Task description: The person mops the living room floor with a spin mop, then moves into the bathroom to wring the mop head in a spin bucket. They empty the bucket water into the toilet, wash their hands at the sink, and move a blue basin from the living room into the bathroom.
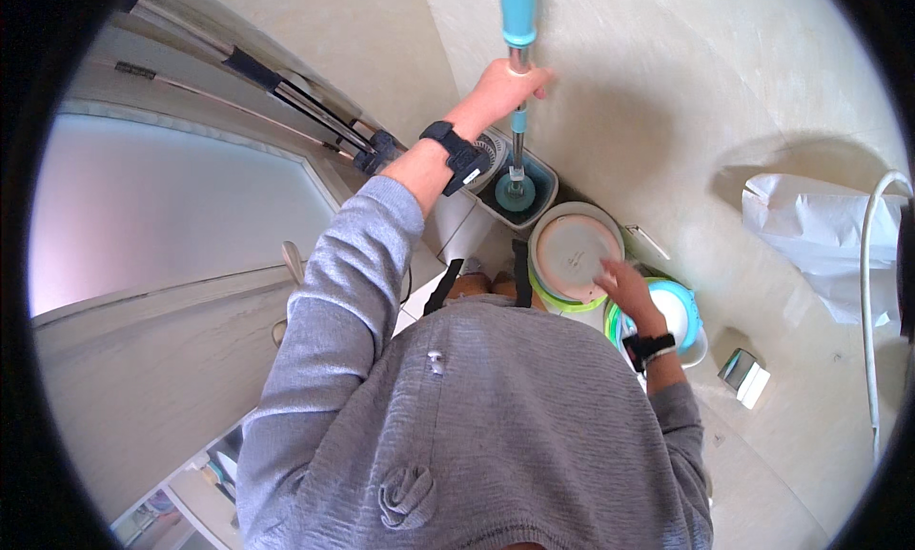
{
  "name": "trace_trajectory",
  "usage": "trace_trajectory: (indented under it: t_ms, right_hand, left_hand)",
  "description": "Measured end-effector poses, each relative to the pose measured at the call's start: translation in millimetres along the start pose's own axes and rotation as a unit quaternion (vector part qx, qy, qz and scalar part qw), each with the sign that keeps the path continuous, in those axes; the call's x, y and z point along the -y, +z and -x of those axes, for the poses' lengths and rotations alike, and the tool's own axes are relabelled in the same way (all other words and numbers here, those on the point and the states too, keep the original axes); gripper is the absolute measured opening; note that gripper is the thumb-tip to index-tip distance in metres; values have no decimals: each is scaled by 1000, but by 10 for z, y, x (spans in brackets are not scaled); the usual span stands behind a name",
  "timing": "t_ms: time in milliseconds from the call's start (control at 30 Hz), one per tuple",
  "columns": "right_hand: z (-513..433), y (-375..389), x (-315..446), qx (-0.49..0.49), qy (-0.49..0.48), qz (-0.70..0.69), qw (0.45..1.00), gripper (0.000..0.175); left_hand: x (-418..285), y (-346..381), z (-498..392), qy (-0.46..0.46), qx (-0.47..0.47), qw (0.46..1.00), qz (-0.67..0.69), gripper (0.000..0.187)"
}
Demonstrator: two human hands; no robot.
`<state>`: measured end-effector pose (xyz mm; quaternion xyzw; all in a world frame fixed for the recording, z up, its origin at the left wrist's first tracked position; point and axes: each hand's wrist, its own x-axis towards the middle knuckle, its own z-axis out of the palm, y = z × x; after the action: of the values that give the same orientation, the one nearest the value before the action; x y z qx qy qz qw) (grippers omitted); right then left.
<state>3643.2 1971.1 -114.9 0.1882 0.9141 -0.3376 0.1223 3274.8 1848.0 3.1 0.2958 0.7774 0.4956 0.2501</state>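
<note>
My left hand (506,91) is wrapped around the metal pole of a spin mop (518,150), which has turquoise grip sections. The mop stands upright, its round turquoise head (515,192) down inside a rectangular mop bucket (547,175). A grey spin basket (492,150) fills the bucket's other end. My right hand (629,292), slightly blurred, holds nothing and has its fingers apart. It hovers by the edge of an upturned pinkish basin (572,253) stacked on a lime-green one (575,305); whether it touches the rim I cannot tell.
More nested basins, one of them blue (688,314), stand under my right wrist. Long-handled cleaning tools (286,92) lean at the left beside a door with a frosted pane (171,207) and a handle (293,262). On the right wall are a white bag (822,242), a pale hose (866,300) and a small holder (743,377).
</note>
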Motion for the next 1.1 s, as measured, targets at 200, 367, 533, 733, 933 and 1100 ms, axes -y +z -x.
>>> trace_trajectory:
  t_ms: [200, 367, 533, 733, 933, 1100]
  right_hand:
    - [1160, 656, -836, 58, 257, -15, 965, 46]
    - [1625, 934, -672, -25, 302, -182, 936, 43]
    - [2176, 1199, -305, -79, 360, -223, 902, 40]
    - [2458, 1307, -339, -18, 370, -210, 905, 36]
    - [1169, 329, -192, -129, 111, -150, 974, 42]
    - [-227, -1243, 1167, -296, -197, -230, 906, 71]
  left_hand:
    - [354, 174, 35, 38, -43, 995, 79, 30]
    - [991, 766, 59, -5, -43, 990, 137, 30]
    - [1326, 1211, 215, -23, -1, 997, 69, 29]
    - [-90, 980, 96, 171, -62, 973, 144, 26]
    - [-252, 835, 82, 100, -143, 967, 186, 29]
    - [273, 1215, 437, 55, -121, 974, 184, 29]
